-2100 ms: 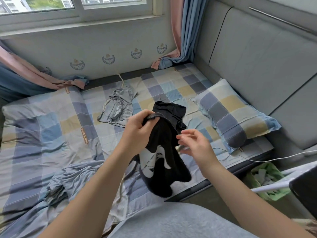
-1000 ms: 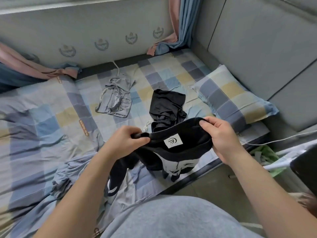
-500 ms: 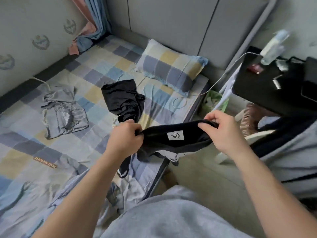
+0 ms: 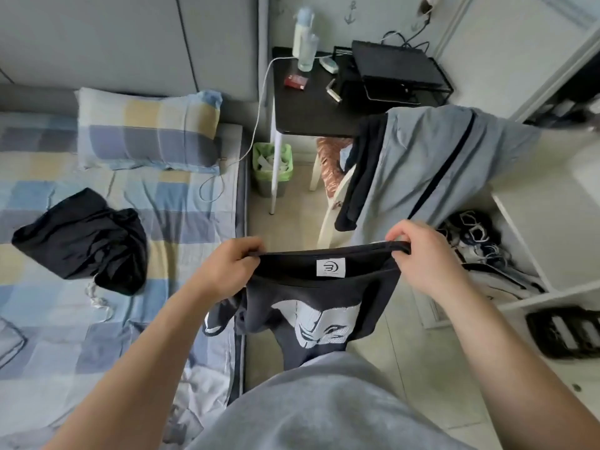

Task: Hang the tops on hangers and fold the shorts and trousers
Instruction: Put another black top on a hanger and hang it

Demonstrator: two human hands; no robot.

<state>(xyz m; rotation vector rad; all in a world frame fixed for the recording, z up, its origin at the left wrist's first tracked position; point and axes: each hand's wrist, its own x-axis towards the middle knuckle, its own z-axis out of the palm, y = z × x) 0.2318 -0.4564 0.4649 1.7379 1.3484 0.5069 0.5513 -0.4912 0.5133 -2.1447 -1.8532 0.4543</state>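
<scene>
While I'm watching this remotely, the black top is hanging in mid-air right in front of the wearer, held by the neckline. The left hand has its fingers curled round one end of the collar and the right hand pinches the other end, so the opening is pulled out flat between them. On my feed there's a white label inside the collar facing the camera and a white face print lower down. The top dangles over the floor just beside the bed, not touching it as far as I can tell. Off to the left, well apart, a crumpled black garment lies on the checked sheet, with a checked pillow further up. Past that, a black side table has a clear bottle and a red box on it, with a green bin below. A grey garment is draped behind the right hand.
</scene>
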